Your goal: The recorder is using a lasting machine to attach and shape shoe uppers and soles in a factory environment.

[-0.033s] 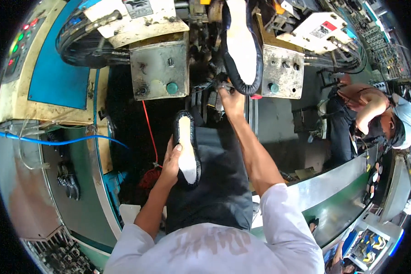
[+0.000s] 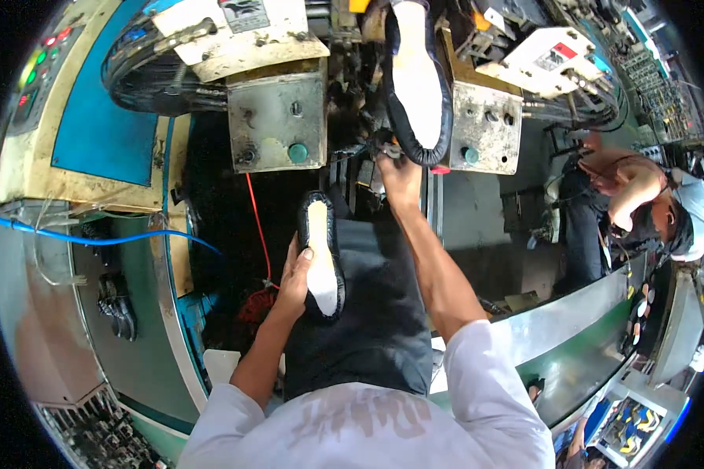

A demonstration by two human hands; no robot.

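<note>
My left hand point(image 2: 295, 280) grips a black shoe upper on a last point(image 2: 321, 262), sole side up, with its cream and white insole showing. The thumb lies along the insole's edge, and the shoe is held above my dark apron point(image 2: 379, 297). Farther off, a second black shoe point(image 2: 416, 94), also sole up with a white insole, sits in the machine between two grey metal boxes. Just below its rounded end, my right hand point(image 2: 399, 178) reaches in among the machine parts. Its fingers are curled there, around something small that is mostly hidden.
Each grey box, left point(image 2: 278, 121) and right point(image 2: 485, 125), carries a green button. A blue hose point(image 2: 102, 237) and a red cord point(image 2: 258, 223) run at the left. Another person point(image 2: 630, 195) bends forward at the right, beyond a metal ledge point(image 2: 563, 316).
</note>
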